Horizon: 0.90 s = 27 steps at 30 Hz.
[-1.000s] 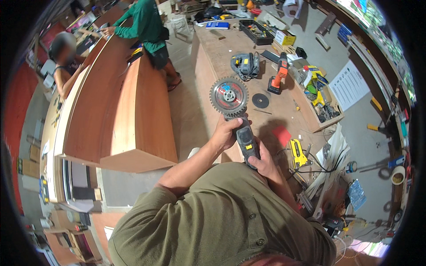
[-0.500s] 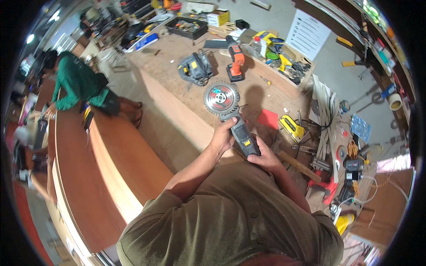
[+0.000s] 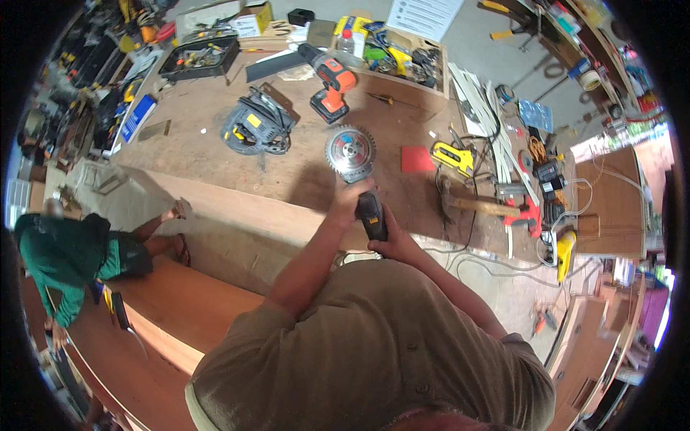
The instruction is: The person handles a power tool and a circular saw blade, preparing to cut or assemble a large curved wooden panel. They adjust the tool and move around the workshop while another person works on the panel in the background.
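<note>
An angle grinder point(image 3: 371, 215) with a round toothed saw blade point(image 3: 350, 151) is held in front of my body, its blade end pointing away from me. My left hand point(image 3: 351, 202) is closed round the grinder's neck just behind the blade. Lower down, my right hand point(image 3: 395, 241) grips the rear of the dark body, its fingers partly hidden. Beyond the blade, an orange and black cordless drill point(image 3: 334, 82) stands on the wooden workbench point(image 3: 287, 176). Left of the drill lies a dark grey power tool point(image 3: 259, 126) with yellow marks.
Right of the grinder are a red square point(image 3: 417, 159), a yellow staple gun point(image 3: 453, 158) and a hammer point(image 3: 481, 206). A black tray point(image 3: 201, 61) and a wooden box point(image 3: 445, 72) of parts stand farther back. A person in green point(image 3: 61, 248) bends over long wooden panels point(image 3: 180, 298) at left.
My view has turned, so the bench and co-worker appear shifted. The grinder now stands straighter in view, and my left hand wraps farther round its neck. Both hands still hold it.
</note>
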### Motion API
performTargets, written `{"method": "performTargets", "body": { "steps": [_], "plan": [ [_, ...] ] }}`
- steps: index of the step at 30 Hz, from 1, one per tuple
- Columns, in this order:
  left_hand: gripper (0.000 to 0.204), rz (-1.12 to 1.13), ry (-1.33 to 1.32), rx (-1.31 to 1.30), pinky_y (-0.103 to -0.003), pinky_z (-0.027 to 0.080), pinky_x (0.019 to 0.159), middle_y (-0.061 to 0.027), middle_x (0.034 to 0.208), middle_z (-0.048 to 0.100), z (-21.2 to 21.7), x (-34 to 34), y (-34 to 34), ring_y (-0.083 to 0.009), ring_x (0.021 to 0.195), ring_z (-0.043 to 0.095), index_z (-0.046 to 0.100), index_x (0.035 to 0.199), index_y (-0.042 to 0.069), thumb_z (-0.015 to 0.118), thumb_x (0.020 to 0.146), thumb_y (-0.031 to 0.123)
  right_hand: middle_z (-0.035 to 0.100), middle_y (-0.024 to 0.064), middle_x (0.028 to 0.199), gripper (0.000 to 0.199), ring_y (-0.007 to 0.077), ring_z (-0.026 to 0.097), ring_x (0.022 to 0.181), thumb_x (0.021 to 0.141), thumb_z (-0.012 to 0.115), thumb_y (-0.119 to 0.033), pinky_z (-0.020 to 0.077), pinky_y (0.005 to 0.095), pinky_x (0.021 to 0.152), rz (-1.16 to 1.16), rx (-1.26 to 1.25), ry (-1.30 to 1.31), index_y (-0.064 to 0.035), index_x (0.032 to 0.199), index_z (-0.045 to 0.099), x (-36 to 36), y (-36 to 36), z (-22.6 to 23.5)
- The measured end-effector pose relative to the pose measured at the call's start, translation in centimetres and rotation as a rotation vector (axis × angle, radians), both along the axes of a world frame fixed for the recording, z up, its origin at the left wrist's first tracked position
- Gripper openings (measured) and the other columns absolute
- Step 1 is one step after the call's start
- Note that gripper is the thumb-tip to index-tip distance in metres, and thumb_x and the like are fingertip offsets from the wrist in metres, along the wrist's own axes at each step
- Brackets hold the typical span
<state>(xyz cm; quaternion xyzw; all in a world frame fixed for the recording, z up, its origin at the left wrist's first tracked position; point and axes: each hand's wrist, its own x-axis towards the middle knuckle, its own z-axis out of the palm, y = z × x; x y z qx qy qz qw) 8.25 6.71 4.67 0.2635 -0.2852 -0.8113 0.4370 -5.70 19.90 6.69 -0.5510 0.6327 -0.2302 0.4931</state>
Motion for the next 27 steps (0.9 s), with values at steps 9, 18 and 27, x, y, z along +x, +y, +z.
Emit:
{"method": "performTargets", "body": {
  "steps": [9, 18, 27],
  "plan": [
    [0.058, -0.278, -0.41, -0.087, -0.035, 0.055, 0.068, -0.0093, 0.098, 0.067, -1.9, -1.2, -5.8, -0.0194, 0.08, 0.065, 0.053, 0.124, 0.004, 0.079, 0.071, 0.004, 0.064, 0.019, 0.115, 0.068, 0.0295, 0.065, 0.098, 0.087, 0.07, -0.028, 0.0516, 0.0417, 0.085, -0.223, -0.097, -0.023, -0.0039, 0.144, 0.04, -1.3, 0.1, -1.0],
    [0.052, -0.55, -0.662, -0.406, -0.031, 0.052, 0.076, -0.0053, 0.096, 0.069, -2.7, -3.6, -5.8, -0.017, 0.082, 0.064, 0.065, 0.112, 0.006, 0.083, 0.064, 0.009, 0.06, 0.0096, 0.118, 0.047, 0.0191, 0.065, 0.089, 0.099, 0.056, -0.022, 0.0537, 0.033, 0.074, -0.741, -0.129, -0.531, -0.0043, 0.14, 0.044, -8.0, -4.5, -1.2],
    [0.07, -0.583, -0.909, -0.54, -0.037, 0.049, 0.09, -0.0096, 0.108, 0.067, -1.2, -6.5, -2.6, -0.0234, 0.104, 0.063, 0.062, 0.122, 0.005, 0.085, 0.055, 0.008, 0.066, 0.0081, 0.102, 0.021, 0.0208, 0.067, 0.087, 0.094, 0.061, -0.017, 0.0584, 0.039, 0.068, -0.553, -0.042, -0.574, -0.0035, 0.111, 0.06, -13.7, -6.7, -7.7]
  ]
}}
